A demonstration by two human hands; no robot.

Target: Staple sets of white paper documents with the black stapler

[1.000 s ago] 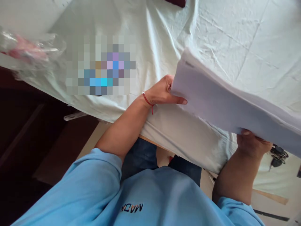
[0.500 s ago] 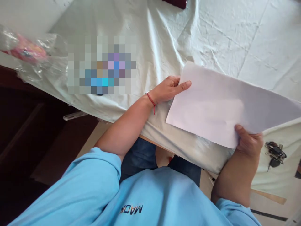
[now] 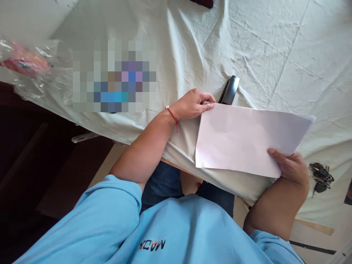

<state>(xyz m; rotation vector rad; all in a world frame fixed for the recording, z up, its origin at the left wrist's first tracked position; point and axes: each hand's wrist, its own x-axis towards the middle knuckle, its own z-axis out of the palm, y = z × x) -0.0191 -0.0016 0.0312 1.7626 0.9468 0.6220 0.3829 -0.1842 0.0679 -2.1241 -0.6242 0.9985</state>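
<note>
A few blank white sheets of paper lie together in a stack between my hands, over the front edge of the cloth-covered table. My left hand pinches the upper left corner between thumb and fingers. At the lower right edge, my right hand grips the stack with its thumb on top and its fingers hidden underneath. Just beyond the top edge of the paper rests a black, shiny, long object, perhaps a stapler; its near end is covered by the sheets.
A bunch of keys lies on the pale tablecloth to the right. A pink item in clear plastic wrap is at the far left, beside a blurred-out patch. A dark red object shows at the top edge.
The paper has tilted down toward me and its sheets line up more closely. The black object behind it has come into view. My left hand has shifted its grip to the corner.
</note>
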